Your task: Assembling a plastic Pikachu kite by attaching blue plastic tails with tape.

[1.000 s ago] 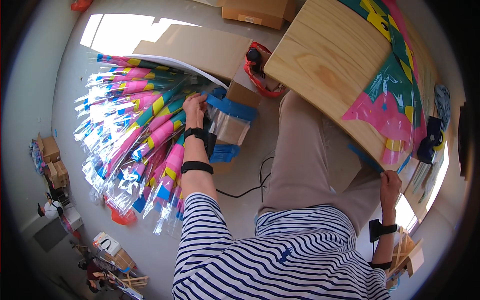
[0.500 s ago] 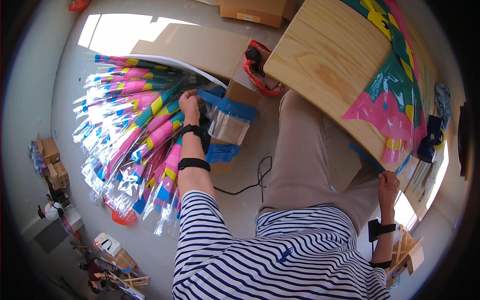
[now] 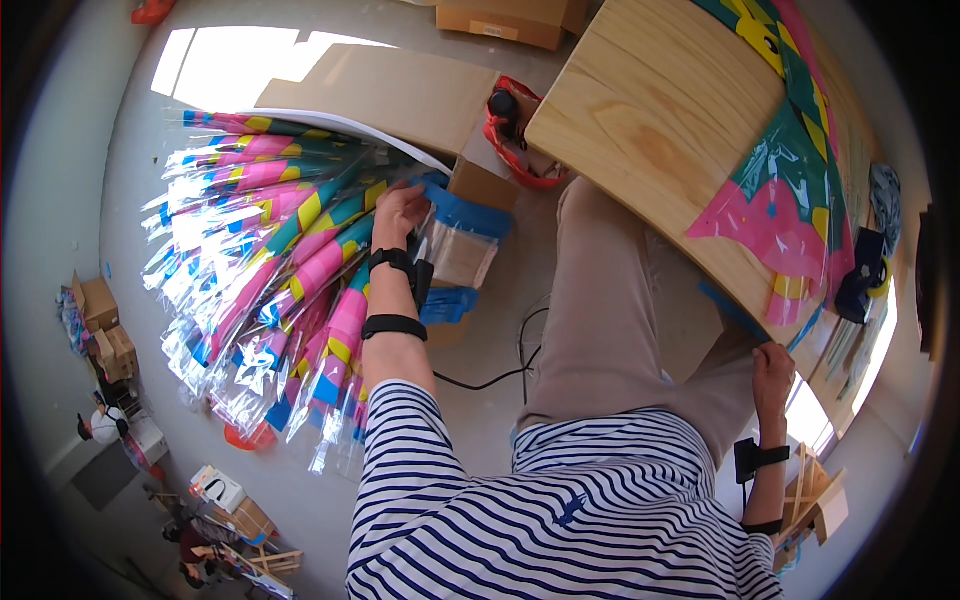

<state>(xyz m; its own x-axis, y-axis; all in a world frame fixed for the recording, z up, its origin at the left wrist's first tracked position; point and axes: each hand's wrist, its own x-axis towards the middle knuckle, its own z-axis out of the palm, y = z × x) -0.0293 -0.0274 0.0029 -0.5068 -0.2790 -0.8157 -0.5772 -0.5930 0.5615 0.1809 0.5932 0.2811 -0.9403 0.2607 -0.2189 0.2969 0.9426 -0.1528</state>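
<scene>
Left of centre, the blue strip (image 3: 472, 217) runs rightward and slightly down from the curled left hand (image 3: 400, 210), the nearer one. At lower right, the right hand (image 3: 772, 372) curls near the table (image 3: 640, 110). I cannot tell whether either grips anything.

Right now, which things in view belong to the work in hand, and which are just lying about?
Likely in the work:
- left hand, at blue strips by the long carton
- right hand, by the wooden table
- wrapped colourful rolls

Seemingly lying about:
- red bag
- black cable
- small cartons, far left
</scene>
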